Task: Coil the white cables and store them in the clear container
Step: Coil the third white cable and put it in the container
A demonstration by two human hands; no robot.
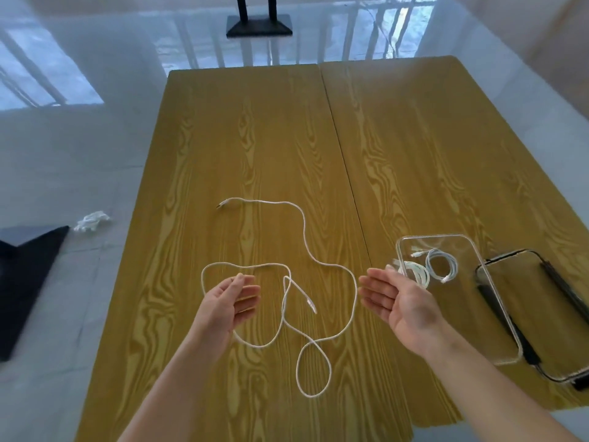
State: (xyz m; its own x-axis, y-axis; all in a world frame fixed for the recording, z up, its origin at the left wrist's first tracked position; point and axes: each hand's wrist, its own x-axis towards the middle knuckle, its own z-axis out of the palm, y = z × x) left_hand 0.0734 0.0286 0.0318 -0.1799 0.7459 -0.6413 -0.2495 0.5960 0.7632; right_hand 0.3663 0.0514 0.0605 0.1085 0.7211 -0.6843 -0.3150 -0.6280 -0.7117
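white cable (304, 232) uncoiled, thin, loose loops mid-table (255, 129), one plug twd far-left, other plug near centre | clear container (452, 240) nr right edge, two coiled cables inside: white (416, 272) + bluish (443, 264) | lid (522, 260) beside it | L hand (231, 303) fingers relaxed, over a loop, grip: can't tell | R hand (398, 301) palm up, holds nothing

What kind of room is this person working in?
Probably a plain indoor workroom or recording space, not a lived-in home. Two wood-grain tables stand pushed together on a glossy pale tiled floor that mirrors window bars, and a black stand base sits beyond them.
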